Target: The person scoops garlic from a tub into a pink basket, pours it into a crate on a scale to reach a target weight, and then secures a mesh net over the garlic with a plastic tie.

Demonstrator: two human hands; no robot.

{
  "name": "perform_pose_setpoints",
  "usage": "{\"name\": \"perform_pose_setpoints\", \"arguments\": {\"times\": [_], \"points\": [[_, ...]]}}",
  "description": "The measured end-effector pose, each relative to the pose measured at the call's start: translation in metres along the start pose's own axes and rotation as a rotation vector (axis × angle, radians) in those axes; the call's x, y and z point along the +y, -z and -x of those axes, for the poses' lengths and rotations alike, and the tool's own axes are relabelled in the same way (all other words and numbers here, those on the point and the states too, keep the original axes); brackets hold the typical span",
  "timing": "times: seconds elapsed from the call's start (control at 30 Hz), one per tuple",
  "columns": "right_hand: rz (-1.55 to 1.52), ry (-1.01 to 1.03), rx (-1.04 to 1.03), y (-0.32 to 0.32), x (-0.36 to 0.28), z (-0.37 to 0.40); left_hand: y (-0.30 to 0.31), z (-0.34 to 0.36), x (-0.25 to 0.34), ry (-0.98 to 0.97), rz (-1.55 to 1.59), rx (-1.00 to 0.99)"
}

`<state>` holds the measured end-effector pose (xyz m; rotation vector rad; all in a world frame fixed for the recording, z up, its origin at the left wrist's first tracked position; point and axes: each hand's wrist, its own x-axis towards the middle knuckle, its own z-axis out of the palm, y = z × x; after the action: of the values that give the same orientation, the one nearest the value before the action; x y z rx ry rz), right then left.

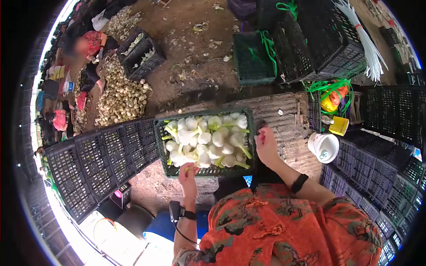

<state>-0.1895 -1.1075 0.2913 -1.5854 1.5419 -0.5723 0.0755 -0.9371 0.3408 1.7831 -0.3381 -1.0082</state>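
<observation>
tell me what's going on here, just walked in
A person has a dark crate full of white garlic bulbs in front of them. Their left hand is at the near rim, their right hand curled by the right side; whether either grips anything is unclear. Over to the left, other people are near a heap of bulbs on the ground.

I observe an orange-red shirt point(279, 221) with olive and black motifs, black right wristband point(299, 183), black left wrist strap point(190, 215), boxy black device point(175, 211) and thin dark cable point(185, 236).
</observation>
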Motion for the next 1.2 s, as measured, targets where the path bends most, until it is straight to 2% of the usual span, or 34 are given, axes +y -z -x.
{"name": "perform_pose_setpoints", "arguments": {"times": [0.03, 0.07, 0.1, 0.13, 0.17, 0.2, 0.23, 0.27, 0.3, 0.37, 0.4, 0.43, 0.47, 0.53, 0.6, 0.67, 0.7, 0.73, 0.77, 0.8, 0.87, 0.93, 1.0, 1.07, 1.13, 1.17, 1.2], "points": [[-0.148, -0.024, -0.225, -0.013, 0.000, 0.010, -0.001, 0.001, -0.002, 0.056, 0.174, 0.063], [-0.296, -0.042, -0.447, -0.032, -0.004, 0.018, -0.005, 0.001, -0.004, 0.052, 0.185, 0.061], [-0.668, -0.369, -0.654, -0.022, -0.062, 0.025, -0.011, 0.001, -0.006, 0.096, 0.297, -0.051], [-1.005, -0.535, -0.802, -0.028, -0.082, 0.037, -0.013, 0.001, -0.008, 0.136, 0.408, -0.167], [-0.891, -0.533, -0.895, -0.041, -0.084, 0.042, -0.010, -0.002, -0.022, 0.191, 0.234, -0.262], [-0.775, -0.533, -0.980, -0.057, -0.080, 0.048, -0.010, -0.007, -0.033, 0.221, 0.293, -0.288], [-0.765, -0.520, -0.969, -0.074, -0.072, 0.059, -0.002, -0.014, -0.040, 0.131, 0.064, -0.238], [-0.439, -0.262, -0.808, -0.091, -0.060, 0.071, 0.005, -0.021, -0.046, 0.041, -0.159, -0.180], [-0.117, -0.008, -0.632, -0.099, -0.063, 0.079, 0.016, -0.030, -0.058, 0.027, -0.141, -0.183], [0.012, 0.063, -0.562, -0.111, -0.076, 0.091, 0.043, -0.043, -0.074, -0.221, -0.330, 0.090], [0.126, 0.121, -0.495, -0.116, -0.082, 0.095, 0.051, -0.045, -0.071, -0.238, -0.314, 0.093], [0.141, 0.339, -0.421, -0.135, -0.067, 0.095, 0.057, -0.046, -0.069, -0.310, -0.442, 0.129], [0.145, 0.354, -0.408, -0.139, -0.072, 0.096, 0.062, -0.047, -0.063, -0.379, -0.574, 0.165], [0.302, 0.187, -0.601, -0.146, -0.082, 0.095, 0.059, -0.046, -0.053, -0.355, -0.456, 0.145], [0.331, 0.268, -0.597, -0.136, -0.098, 0.084, 0.049, -0.044, -0.030, -0.506, -0.515, 0.092], [0.185, 0.233, -0.118, -0.124, -0.119, 0.071, 0.035, -0.048, -0.015, -0.466, -0.535, 0.011], [0.185, 0.343, -0.020, -0.131, -0.121, 0.053, 0.028, -0.059, -0.016, -0.677, -0.595, -0.049], [0.202, 0.369, -0.116, -0.135, -0.122, 0.034, 0.018, -0.068, -0.018, -0.891, -0.649, -0.107], [0.319, 0.514, -0.148, -0.145, -0.120, 0.024, 0.011, -0.066, -0.018, -0.750, -0.911, -0.213], [0.435, 0.655, -0.186, -0.150, -0.122, 0.016, 0.004, -0.064, -0.011, -0.762, -0.909, -0.221], [0.436, 0.603, -0.243, -0.152, -0.122, 0.002, -0.002, -0.058, 0.000, -0.605, -1.005, -0.310], [0.434, 0.541, -0.312, -0.143, -0.117, -0.005, -0.004, -0.052, -0.002, -0.674, -0.979, -0.277], [0.230, 0.577, -0.397, -0.130, -0.101, -0.015, -0.007, -0.053, -0.002, -0.571, -0.998, -0.300], [0.189, 0.562, -0.345, -0.111, -0.089, -0.006, -0.011, -0.051, -0.008, -0.545, -0.940, -0.332], [-0.061, 0.322, -0.211, -0.089, -0.079, -0.001, -0.024, -0.050, -0.025, -0.691, -0.799, -0.317], [-0.063, 0.326, -0.223, -0.086, -0.071, -0.009, -0.034, -0.045, -0.024, -0.655, -0.737, -0.315], [-0.200, 0.279, -0.197, -0.086, -0.062, -0.018, -0.043, -0.043, -0.029, -0.642, -0.743, -0.309]]}}
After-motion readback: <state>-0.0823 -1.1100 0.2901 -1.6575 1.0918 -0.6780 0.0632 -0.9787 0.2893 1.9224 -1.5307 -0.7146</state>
